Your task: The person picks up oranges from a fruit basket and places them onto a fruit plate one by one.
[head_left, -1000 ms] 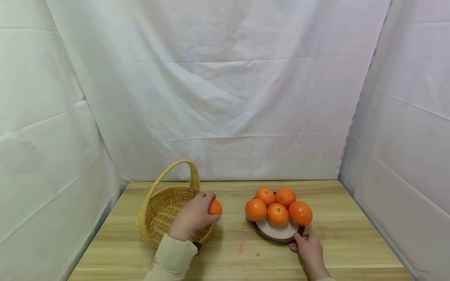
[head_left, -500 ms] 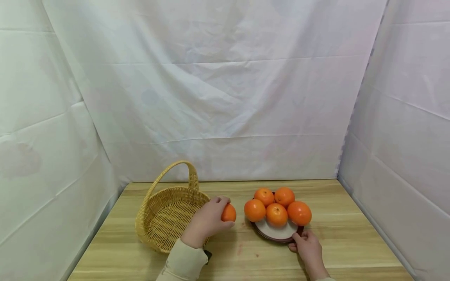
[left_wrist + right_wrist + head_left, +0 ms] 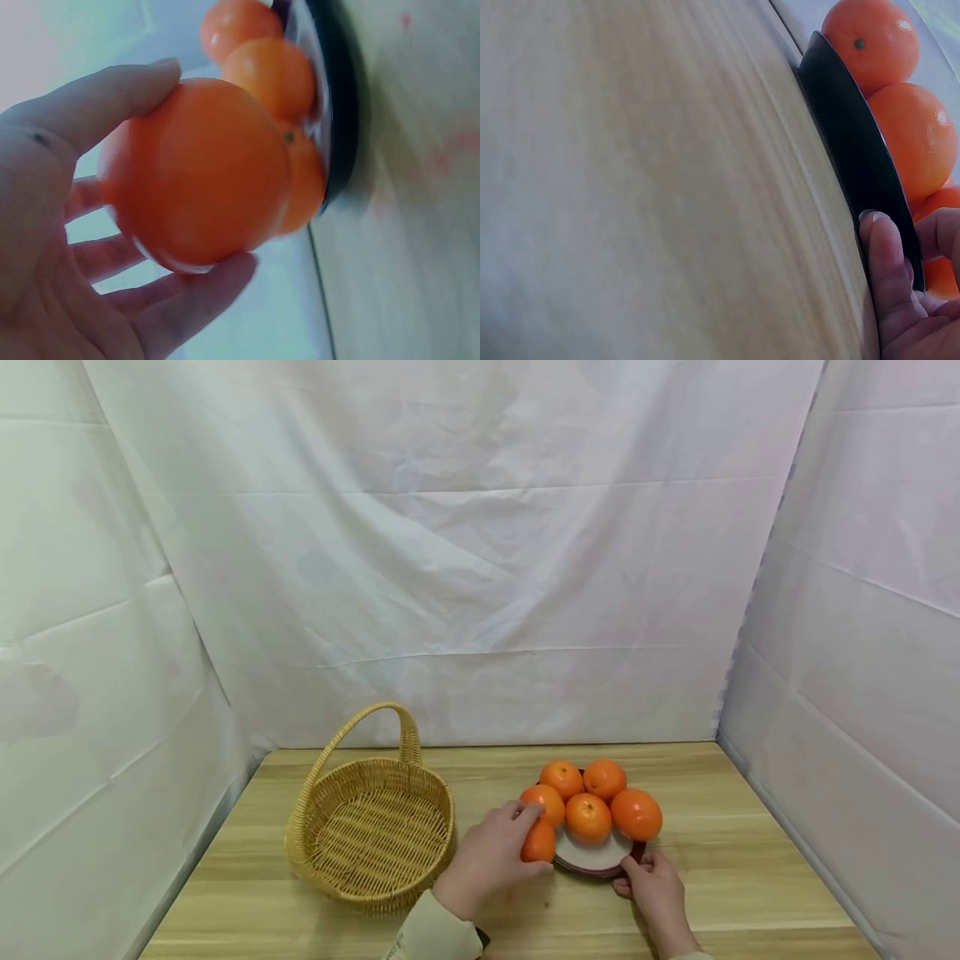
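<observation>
My left hand (image 3: 491,853) grips an orange (image 3: 538,841) at the left edge of a dark-rimmed plate (image 3: 600,857). In the left wrist view the thumb and fingers curl round that orange (image 3: 199,176), in front of the plate's fruit. Several other oranges (image 3: 588,817) sit together on the plate, mostly toward its far side. At the plate's near right edge, my right hand (image 3: 656,893) pinches the rim. The right wrist view has its thumb and fingers on the dark side of the plate (image 3: 862,142).
A wicker basket (image 3: 442,814) with a tall arched handle stands on the wooden table (image 3: 750,860), left of the plate; nothing lies inside it. White cloth (image 3: 480,568) hangs behind the table and on both sides.
My left hand has carried the orange rightward from the basket's right rim to the plate's left edge. The right hand keeps its hold on the plate.
</observation>
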Motion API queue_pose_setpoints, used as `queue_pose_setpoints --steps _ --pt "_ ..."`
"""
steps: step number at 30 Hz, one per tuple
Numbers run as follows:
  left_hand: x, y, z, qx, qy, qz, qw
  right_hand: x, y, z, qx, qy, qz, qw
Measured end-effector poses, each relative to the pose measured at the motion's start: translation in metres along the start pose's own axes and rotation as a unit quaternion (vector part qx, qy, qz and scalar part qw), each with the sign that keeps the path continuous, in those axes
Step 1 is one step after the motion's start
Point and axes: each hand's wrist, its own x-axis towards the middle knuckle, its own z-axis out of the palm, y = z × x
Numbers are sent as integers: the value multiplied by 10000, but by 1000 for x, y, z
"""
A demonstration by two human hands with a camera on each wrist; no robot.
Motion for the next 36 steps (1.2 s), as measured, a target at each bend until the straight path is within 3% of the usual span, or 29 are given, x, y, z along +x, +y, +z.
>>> queue_pose_setpoints --steps 7,13,29,36 --pt "10 18 22 521 267 485 9971 1 1 -1 -8 -1 -25 10000" --pt "13 29 33 780 268 796 9934 1 2 1 -93 -47 21 9999" --pt "24 34 54 1262 752 952 9846 -1 1 -1 -159 -44 -41 9999" --pt "28 34 59 1483 726 987 9813 -1 0 -1 -132 -1 -38 9999"
